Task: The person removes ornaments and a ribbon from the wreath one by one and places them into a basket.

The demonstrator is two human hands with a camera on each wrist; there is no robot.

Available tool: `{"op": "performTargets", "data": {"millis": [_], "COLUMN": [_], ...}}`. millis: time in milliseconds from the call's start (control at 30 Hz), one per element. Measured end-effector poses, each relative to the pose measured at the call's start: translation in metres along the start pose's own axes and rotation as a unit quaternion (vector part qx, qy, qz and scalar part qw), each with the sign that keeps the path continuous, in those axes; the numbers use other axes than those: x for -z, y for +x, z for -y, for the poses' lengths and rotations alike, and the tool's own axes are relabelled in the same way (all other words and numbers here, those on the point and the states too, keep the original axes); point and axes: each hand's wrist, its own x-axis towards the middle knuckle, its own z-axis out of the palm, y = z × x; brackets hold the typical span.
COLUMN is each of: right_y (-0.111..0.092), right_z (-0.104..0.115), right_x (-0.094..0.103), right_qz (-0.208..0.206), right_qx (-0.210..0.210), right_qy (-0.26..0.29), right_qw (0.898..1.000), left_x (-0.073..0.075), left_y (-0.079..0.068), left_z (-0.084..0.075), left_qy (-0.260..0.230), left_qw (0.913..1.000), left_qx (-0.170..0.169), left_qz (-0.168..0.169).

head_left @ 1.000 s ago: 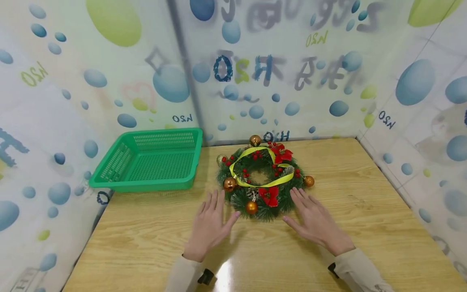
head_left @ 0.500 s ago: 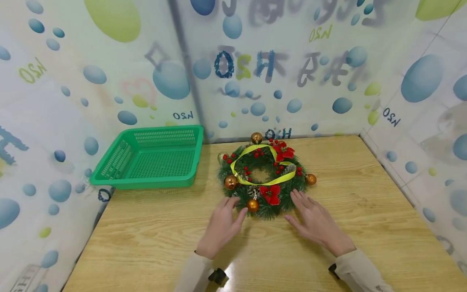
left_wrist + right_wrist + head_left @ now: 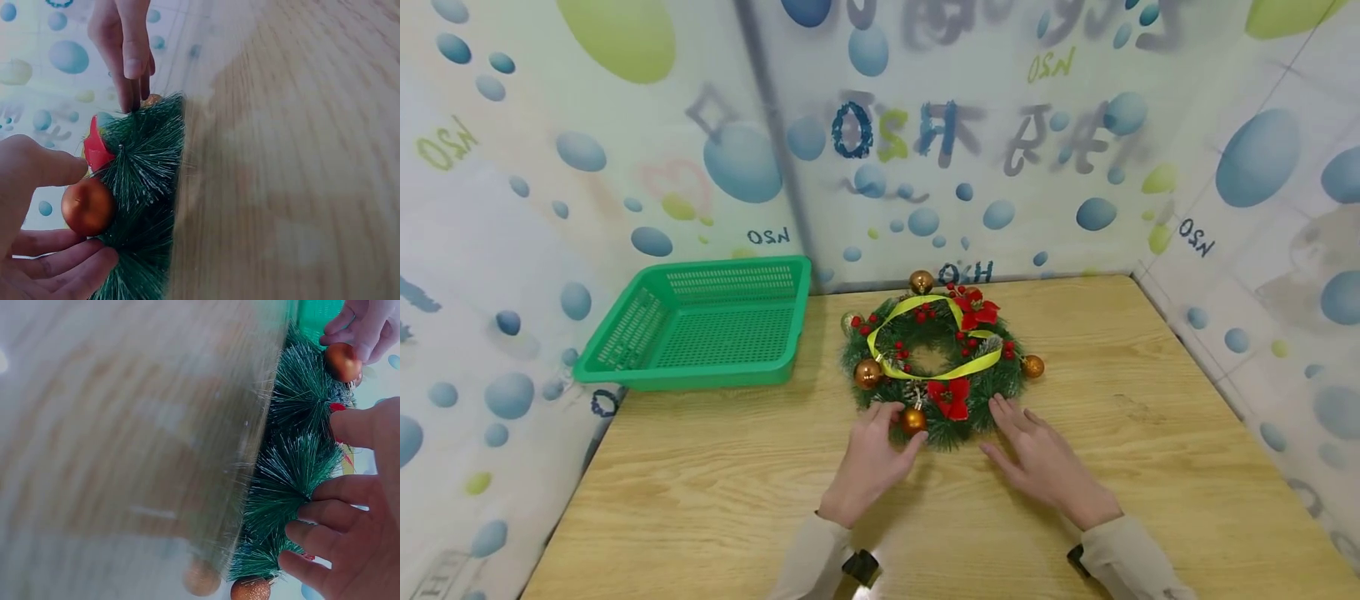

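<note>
A green pine wreath [image 3: 936, 362] with gold balls, red flowers and a yellow ribbon lies flat on the wooden table [image 3: 1150, 433]. My left hand [image 3: 891, 429] reaches its near edge. The thumb [image 3: 44, 169] and fingers [image 3: 69, 259] sit on either side of a gold ball [image 3: 87, 206], loosely bent and touching the needles. My right hand [image 3: 1009, 429] lies at the near right edge. Its fingertips [image 3: 312, 509] press into the green needles and the thumb [image 3: 353, 425] is by a red petal. Neither hand has lifted the wreath.
A green plastic basket [image 3: 700, 325] stands to the left of the wreath, overhanging the table's back left corner. Printed bubble-pattern walls [image 3: 1000, 167] close in the table at the back and both sides. Bare wood [image 3: 700, 500] stretches along the near half.
Both hands have slid forward from the bare table to the wreath's near edge. The left hand has closed in around the gold ball. The wreath has not moved.
</note>
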Motion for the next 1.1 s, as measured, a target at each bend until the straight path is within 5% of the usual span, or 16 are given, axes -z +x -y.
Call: {"op": "performTargets", "data": {"millis": [500, 1100], "right_y": [0.004, 0.003], "right_z": [0.000, -0.003], "right_x": [0.000, 0.000], "right_qz": [-0.003, -0.010], "right_qx": [0.012, 0.016], "right_qy": [0.001, 0.003], "right_qw": [1.000, 1.000], "left_x": [-0.011, -0.005], "left_y": [0.002, 0.014], "left_z": [0.002, -0.007], "left_qy": [-0.012, -0.027], "left_qw": [0.9990, 0.9986], "left_qx": [-0.005, 0.029], "left_qz": [-0.043, -0.036]}}
